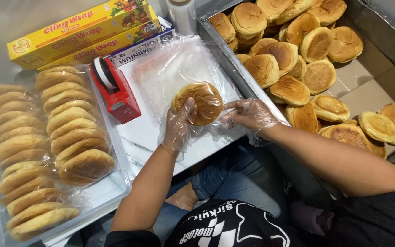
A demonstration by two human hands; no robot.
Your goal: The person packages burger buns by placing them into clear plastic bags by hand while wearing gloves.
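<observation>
Small food-packing station, likely a bakery back room or home bakery. Evidence: large metal tray (216,41) heaped with unwrapped round buns (293,50); clear tub (115,183) with 2 rows of wrapped buns (76,132); red tape dispenser (115,91); cling wrap boxes (78,34); marble-pattern table (138,137); gloved hands.
</observation>
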